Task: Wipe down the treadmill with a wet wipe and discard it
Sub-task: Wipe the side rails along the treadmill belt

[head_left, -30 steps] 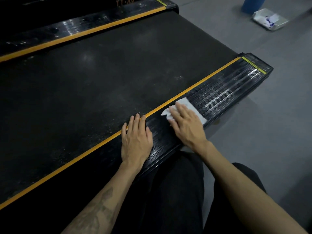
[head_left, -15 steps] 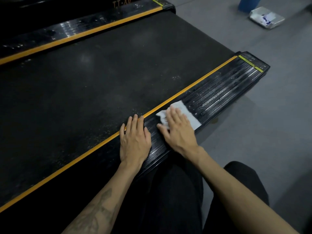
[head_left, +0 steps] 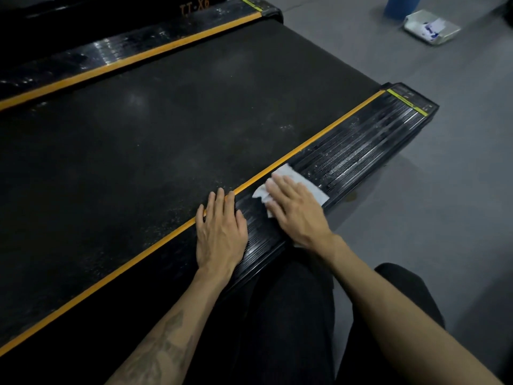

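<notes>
Grey floor [head_left: 416,218] carries the treadmill [head_left: 138,140]: black belt, ribbed side rails with orange edge stripes. On near rail [head_left: 361,154]: white wet wipe [head_left: 288,173] under flat right hand [head_left: 297,212], left hand [head_left: 220,232] flat just beside it. Also on floor, well apart at top right: wipe pack [head_left: 430,27], touching or just beside a blue cylinder [head_left: 399,6].

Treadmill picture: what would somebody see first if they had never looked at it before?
Probably the white wet wipe, bright against the dark ribbed side rail of the treadmill, with the right hand pressing flat on it. Next, the left hand resting flat on the same rail beside the orange stripe. Far off on the grey floor, top right, lies a white packet.
</notes>
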{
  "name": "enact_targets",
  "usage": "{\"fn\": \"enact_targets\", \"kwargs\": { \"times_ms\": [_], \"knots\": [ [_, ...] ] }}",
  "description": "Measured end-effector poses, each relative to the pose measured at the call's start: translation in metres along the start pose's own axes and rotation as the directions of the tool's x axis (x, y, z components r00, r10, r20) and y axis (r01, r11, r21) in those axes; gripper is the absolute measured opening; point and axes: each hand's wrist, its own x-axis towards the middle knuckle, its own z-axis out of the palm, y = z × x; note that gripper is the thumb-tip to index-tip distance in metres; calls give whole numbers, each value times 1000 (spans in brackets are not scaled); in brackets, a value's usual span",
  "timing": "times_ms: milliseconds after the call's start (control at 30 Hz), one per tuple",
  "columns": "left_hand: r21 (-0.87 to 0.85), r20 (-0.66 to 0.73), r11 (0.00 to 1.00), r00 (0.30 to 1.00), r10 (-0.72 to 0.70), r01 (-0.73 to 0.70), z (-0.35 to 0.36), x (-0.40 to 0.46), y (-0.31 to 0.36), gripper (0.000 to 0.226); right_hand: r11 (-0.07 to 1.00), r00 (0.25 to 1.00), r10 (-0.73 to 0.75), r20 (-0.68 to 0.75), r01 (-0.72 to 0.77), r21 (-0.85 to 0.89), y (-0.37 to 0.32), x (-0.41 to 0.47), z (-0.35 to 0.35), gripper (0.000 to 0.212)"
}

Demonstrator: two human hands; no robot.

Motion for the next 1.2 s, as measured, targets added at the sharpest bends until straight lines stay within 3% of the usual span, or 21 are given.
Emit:
{"fn": "enact_targets", "kwargs": {
  "times_ms": [67,133,200,300,433,467,633,800,967,1133,1200],
  "knots": [
    [2,3,1000,1000,3,-4,-1,0,0,52,992,992,125,-28,-126,-21,14,12,-6,59],
    [-3,-1,1000,1000,4,-4,-2,0,0,56,987,988,153,-28,-154,-50,0,8,-3,69],
    [-7,-1,1000,1000,5,-5,-2,0,1,58,998,999,36,16,-35,-53,-14,-12,4,77],
    [-8,-7,1000,1000,1,-2,-2,0,1,57,992,993,-106,57,109,-67,3,-22,1,71],
    [-6,5,1000,1000,2,-2,-1,0,0,56,983,983,182,-26,-183,-30,22,3,-9,83],
    [-6,6,1000,1000,3,-3,-2,0,0,58,980,980,198,-25,-198,-15,10,2,-7,85],
    [-5,7,1000,1000,4,-4,-3,1,1,61,998,998,-59,32,60,-17,-1,-21,0,76],
    [-11,11,1000,1000,11,-11,-3,0,1,61,973,969,231,-88,-230,19,15,0,-5,59],
    [-12,6,1000,1000,10,-10,-4,1,1,62,999,999,-37,-20,37,-6,2,-30,7,66],
    [-3,2,1000,1000,25,-25,-3,0,-1,62,975,971,220,-99,-221,-3,16,-3,-1,62],
    [-1,-3,1000,1000,30,-30,-4,0,0,63,987,986,157,-56,-158,-7,-2,-11,4,67]
  ]
}}
